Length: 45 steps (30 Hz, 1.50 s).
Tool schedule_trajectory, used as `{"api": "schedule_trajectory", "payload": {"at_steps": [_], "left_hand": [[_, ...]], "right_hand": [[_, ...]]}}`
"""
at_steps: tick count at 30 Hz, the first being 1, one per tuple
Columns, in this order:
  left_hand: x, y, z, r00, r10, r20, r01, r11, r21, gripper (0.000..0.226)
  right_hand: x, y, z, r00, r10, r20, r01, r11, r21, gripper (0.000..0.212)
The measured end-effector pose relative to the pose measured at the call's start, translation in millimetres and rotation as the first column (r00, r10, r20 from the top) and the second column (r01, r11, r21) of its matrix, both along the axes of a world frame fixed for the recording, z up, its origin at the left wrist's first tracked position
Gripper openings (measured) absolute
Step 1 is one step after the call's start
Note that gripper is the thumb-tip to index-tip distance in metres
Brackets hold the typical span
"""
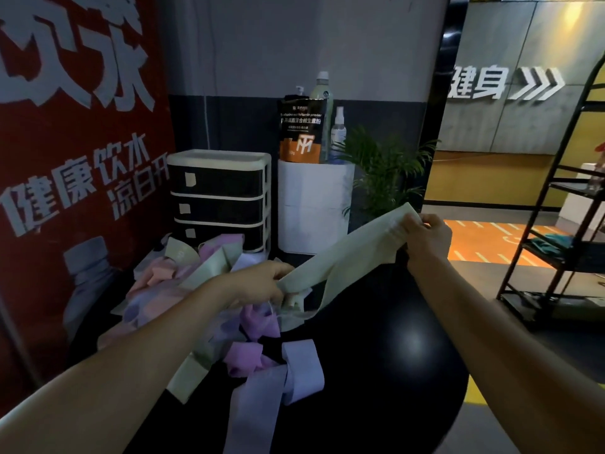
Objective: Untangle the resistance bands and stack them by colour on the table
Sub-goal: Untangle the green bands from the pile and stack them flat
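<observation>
Black and glossy, the round table (pixel 376 339) in front of me sits in a dim gym corner, with a small drawer unit (pixel 217 198) and a white stand (pixel 316 208) behind it against the wall. My left hand (pixel 258 283) is curled round the lower end of a pale green band (pixel 340 257), right at the edge of the tangle (pixel 183 290) of pink, purple, lavender and green bands heaped on the left side of the table. My right hand (pixel 425 234) pinches the band's other end, lifted up and out to the right, so the strip runs taut between my hands above the tabletop. A lavender band (pixel 281 378) trails knotted off the near edge. I judge this green one is nearly free, but its lower loop seems to dip toward the heap under my left hand, and I cannot tell whether it is caught there. To do this well I should pull slowly with the right hand while the left feeds and feels for snags, easing any loop open rather than yanking. Once it is loose, I should lay it flat on the bare right side, well apart from the heap, to start the green stack.
</observation>
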<state>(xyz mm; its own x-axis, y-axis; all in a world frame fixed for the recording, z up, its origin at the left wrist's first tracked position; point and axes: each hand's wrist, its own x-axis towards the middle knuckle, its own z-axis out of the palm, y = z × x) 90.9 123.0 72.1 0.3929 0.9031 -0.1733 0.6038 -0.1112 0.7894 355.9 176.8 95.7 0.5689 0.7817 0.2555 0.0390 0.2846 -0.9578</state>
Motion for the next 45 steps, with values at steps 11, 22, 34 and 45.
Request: {"api": "schedule_trajectory", "payload": {"at_steps": [11,22,34,45], "left_hand": [[17.9,19.9,-15.3,0.756,0.405,0.514,-0.282,0.910,-0.303,0.025],[47.4,45.3,-24.8,0.670,0.352,0.653,-0.070,0.906,-0.417,0.028],[73.9,105.9,-55.6,0.840,0.377,0.390,-0.364,0.925,-0.110,0.009],[94.2,161.6,-89.1,0.816,0.573,0.077,-0.573,0.781,0.248,0.026]], "right_hand": [[37.3,8.9,-38.4,0.990,-0.100,-0.095,0.086,0.986,-0.142,0.007],[68.9,12.3,-72.6,0.983,-0.123,-0.135,0.092,0.972,-0.218,0.015],[104.4,31.6,-107.3,0.995,-0.042,-0.089,0.017,0.964,-0.264,0.012],[129.5,74.5,-150.7,0.969,-0.080,0.234,0.162,0.921,-0.355,0.018]]}}
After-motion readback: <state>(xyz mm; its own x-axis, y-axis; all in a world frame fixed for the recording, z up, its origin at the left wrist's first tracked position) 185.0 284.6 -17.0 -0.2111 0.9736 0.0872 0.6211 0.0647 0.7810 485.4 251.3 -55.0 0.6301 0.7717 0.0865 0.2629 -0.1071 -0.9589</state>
